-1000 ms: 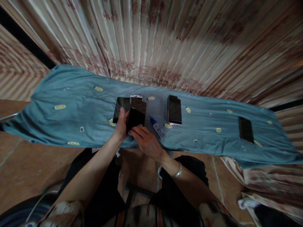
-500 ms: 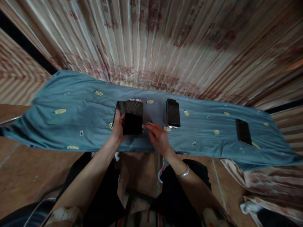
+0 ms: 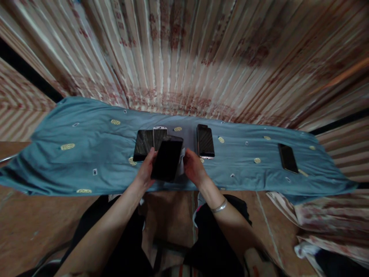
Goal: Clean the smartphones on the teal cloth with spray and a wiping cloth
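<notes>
I hold a dark phone (image 3: 167, 159) up over the near edge of the blue cloth (image 3: 86, 154). My left hand (image 3: 147, 171) wraps around its left side, thumb on the front. My right hand (image 3: 193, 167) is curled at its right side, pinching a small white cloth (image 3: 181, 163) against it. Just behind the phone lie a black phone (image 3: 142, 144) and a white phone (image 3: 159, 134), close together. Another phone (image 3: 205, 141) lies near on the right. A far phone (image 3: 287, 158) sits well apart. Left of my hands the cloth has lots of open room.
</notes>
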### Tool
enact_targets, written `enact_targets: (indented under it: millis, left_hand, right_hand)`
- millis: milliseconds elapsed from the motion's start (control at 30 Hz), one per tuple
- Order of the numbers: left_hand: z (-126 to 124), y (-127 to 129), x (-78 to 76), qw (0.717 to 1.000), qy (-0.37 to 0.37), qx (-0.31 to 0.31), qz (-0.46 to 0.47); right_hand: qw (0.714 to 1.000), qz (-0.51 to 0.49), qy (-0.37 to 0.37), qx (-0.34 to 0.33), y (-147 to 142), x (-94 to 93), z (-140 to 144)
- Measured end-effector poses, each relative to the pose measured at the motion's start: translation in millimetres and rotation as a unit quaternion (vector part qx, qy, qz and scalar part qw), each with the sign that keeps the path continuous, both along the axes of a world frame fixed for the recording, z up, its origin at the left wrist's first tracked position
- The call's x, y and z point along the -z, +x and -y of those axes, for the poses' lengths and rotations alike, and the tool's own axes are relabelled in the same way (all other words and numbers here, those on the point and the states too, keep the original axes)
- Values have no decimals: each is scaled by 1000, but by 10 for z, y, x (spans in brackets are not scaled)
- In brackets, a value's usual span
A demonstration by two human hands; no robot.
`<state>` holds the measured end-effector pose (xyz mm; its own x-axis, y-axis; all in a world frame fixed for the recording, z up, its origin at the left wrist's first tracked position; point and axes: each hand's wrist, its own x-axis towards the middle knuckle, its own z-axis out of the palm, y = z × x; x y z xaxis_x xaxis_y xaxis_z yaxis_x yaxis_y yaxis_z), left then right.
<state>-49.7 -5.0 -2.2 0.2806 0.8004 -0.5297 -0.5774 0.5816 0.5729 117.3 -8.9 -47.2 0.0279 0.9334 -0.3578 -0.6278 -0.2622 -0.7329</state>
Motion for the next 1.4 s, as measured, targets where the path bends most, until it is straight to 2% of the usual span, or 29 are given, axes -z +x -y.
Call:
enact_targets:
  millis: [67, 133, 333, 600, 700, 800, 1033, 1233, 1400]
  left_hand:
    - [19, 29, -27, 1000, -10, -3, -6]
    - [24, 48, -49, 1000, -24, -8, -15]
    - [31, 62, -60, 998, -36, -29, -33]
    - [49, 60, 102, 995, 37, -36, -89]
    - [36, 51, 113, 993, 42, -47, -96]
    - [30, 43, 103, 994, 33, -47, -94]
    - [64, 64, 132, 992, 47, -52, -103]
    - [39, 62, 114, 991, 45, -84, -91]
    - [-9, 5, 63, 989, 18, -101, -103]
  right_hand:
    - [999, -28, -20, -23, -16, -34, -1]
    - [999, -21, -10, -31, -40, -60, -1]
    - [999, 32, 40, 6, -54, -46, -26]
    - [991, 69, 90, 65, 5, -30, -118]
    - [981, 142, 112, 69, -25, 14, -81]
    - [954, 251, 146, 69, -12, 61, -69]
    - [895, 398, 164, 115, 118, 95, -182]
    - [816, 513, 254, 75, -54, 89, -28]
    - [787, 540, 298, 20, -193, 96, 107]
